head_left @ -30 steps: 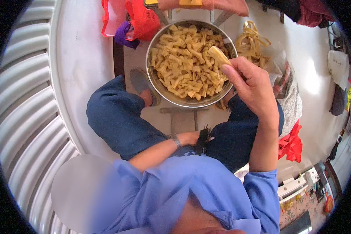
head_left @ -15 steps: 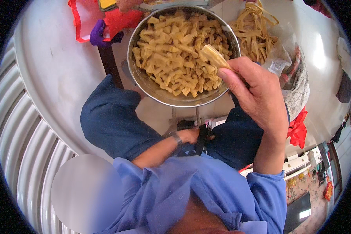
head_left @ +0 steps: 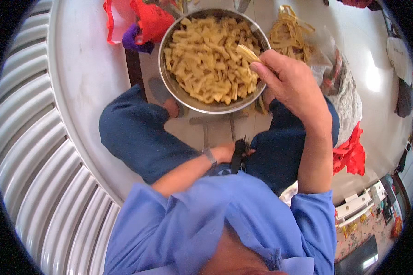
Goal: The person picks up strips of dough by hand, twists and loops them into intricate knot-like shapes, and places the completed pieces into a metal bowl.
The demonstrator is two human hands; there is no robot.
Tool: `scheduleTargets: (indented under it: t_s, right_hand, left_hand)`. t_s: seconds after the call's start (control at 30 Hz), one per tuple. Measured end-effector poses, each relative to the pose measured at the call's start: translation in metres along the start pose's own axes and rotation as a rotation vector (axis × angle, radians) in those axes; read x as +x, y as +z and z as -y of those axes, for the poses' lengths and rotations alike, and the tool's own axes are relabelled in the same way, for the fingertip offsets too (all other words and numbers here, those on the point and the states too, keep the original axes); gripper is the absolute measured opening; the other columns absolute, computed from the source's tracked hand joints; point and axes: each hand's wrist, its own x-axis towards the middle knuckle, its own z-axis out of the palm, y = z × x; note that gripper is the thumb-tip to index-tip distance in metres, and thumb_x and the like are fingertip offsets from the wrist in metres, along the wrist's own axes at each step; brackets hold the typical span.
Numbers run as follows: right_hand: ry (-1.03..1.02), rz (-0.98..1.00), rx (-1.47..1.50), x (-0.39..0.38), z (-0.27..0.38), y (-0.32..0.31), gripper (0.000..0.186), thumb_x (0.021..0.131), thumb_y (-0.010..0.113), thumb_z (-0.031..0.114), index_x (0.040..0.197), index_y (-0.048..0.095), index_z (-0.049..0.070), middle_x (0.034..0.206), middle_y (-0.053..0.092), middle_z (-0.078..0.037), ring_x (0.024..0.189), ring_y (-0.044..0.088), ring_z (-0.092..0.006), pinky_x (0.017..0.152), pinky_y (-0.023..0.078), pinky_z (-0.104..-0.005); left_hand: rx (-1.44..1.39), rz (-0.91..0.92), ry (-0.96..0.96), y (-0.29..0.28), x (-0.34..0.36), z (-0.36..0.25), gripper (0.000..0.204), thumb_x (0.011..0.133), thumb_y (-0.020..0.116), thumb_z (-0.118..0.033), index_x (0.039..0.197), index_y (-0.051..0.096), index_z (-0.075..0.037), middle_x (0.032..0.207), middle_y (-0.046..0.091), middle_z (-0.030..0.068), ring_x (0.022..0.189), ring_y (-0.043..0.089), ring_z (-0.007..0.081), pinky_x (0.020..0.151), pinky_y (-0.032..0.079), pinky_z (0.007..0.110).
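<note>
My right hand (head_left: 289, 75) pinches a pale yellow, ribbed dried strip (head_left: 248, 53) between thumb and fingers. The strip's free end points over the right side of a round metal bowl (head_left: 163, 68). Short cut pieces (head_left: 211, 59) of similar yellow colour fill the bowl. Down at my lap, my left hand (head_left: 225, 152) lies behind a black strap-like thing (head_left: 238, 156) with a frayed top. That thing hides most of the fingers, so I cannot tell whether they grip it.
Right of the bowl lies a heap of long yellow strips (head_left: 289, 34), beside a clear plastic bag (head_left: 323, 55) and a patterned white sack (head_left: 348, 103). Red bags (head_left: 151, 20) sit at the back left. Curved white slats (head_left: 36, 151) run along the left. Another red bag (head_left: 351, 153) is at the right.
My view has shifted slightly, so the slats and the red bags appear farther right. My right hand keeps its pinch on the strip over the bowl. The left hand stays at my lap.
</note>
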Motion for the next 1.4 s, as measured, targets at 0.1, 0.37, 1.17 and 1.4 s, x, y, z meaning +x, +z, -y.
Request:
scheduleTargets:
  t_s: [0.1, 0.37, 1.17, 1.4]
  right_hand:
    - [0.061, 0.039, 0.012, -0.009, 0.003, 0.003, 0.029, 0.097, 0.059, 0.031, 0.087, 0.056, 0.004, 0.078, 0.062, -0.021, 0.078, 0.063, -0.0419, 0.066, 0.05, -0.0502]
    - [0.185, 0.042, -0.025, 0.0, 0.002, 0.005, 0.027, 0.096, 0.059, 0.03, 0.086, 0.055, 0.005, 0.076, 0.062, -0.019, 0.074, 0.063, -0.0404, 0.063, 0.051, -0.0486]
    - [0.14, -0.262, -0.193, -0.023, -0.028, 0.026, 0.03, 0.101, 0.051, 0.033, 0.097, 0.053, 0.004, 0.084, 0.065, -0.023, 0.084, 0.063, -0.0454, 0.072, 0.049, -0.054]
    - [0.101, -0.239, -0.016, -0.009, -0.009, 0.004, 0.034, 0.1, 0.053, 0.036, 0.095, 0.054, 0.003, 0.086, 0.065, -0.026, 0.087, 0.063, -0.0465, 0.073, 0.047, -0.0542]
  left_hand:
    - [0.161, 0.058, -0.106, -0.012, 0.0, -0.017, 0.051, 0.102, 0.049, -0.046, 0.141, 0.052, -0.013, 0.133, 0.058, 0.0217, 0.122, 0.056, 0.0348, 0.103, 0.044, 0.043]
    - [-0.017, 0.36, 0.165, 0.009, 0.024, 0.02, 0.052, 0.102, 0.049, -0.035, 0.151, 0.04, -0.021, 0.155, 0.039, 0.0177, 0.142, 0.038, 0.0311, 0.119, 0.027, 0.041]
    - [0.364, -0.237, -0.143, -0.046, -0.068, -0.026, 0.037, 0.096, 0.058, -0.03, 0.118, 0.06, -0.001, 0.116, 0.065, 0.022, 0.109, 0.062, 0.0378, 0.094, 0.049, 0.043]
    - [0.547, -0.659, -0.051, -0.164, -0.149, -0.143, 0.035, 0.097, 0.057, -0.03, 0.116, 0.06, 0.0, 0.111, 0.065, 0.0206, 0.106, 0.064, 0.0338, 0.092, 0.051, 0.042]
